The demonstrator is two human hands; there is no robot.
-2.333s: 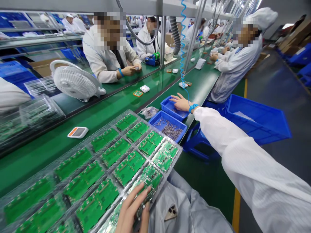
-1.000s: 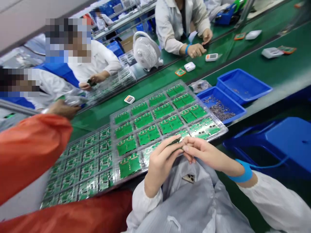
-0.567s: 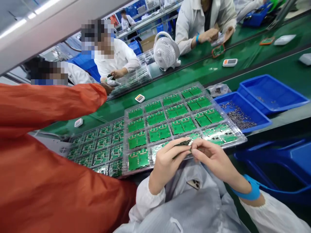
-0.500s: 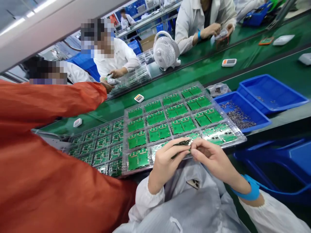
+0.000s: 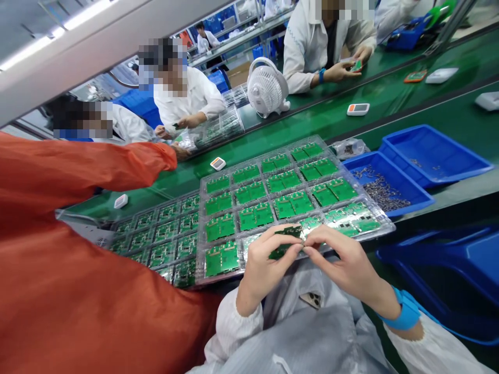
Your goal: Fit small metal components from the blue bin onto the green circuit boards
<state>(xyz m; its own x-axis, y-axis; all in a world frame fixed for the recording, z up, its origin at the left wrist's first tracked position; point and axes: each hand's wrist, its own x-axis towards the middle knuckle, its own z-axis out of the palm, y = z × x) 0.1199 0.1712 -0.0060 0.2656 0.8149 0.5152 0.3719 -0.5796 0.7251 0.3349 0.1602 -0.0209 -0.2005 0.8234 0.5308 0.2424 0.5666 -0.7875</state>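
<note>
While the left hand (image 5: 261, 258) clamps an unfinished-looking circuit board (image 5: 289, 231), the right hand (image 5: 351, 262) has fingers together at its edge, more filling the tray (image 5: 385, 224).

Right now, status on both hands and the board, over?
Left hand gripping circuit board. Right hand pinched at its edge, any part between too small to tell. Orange sleeve off to the left, clear of both hands.

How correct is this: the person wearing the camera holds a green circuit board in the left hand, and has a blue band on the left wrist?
One detail is wrong: the blue band is on the right wrist, behind the right hand, as the head view shows. The left hand does hold a green circuit board.
</note>
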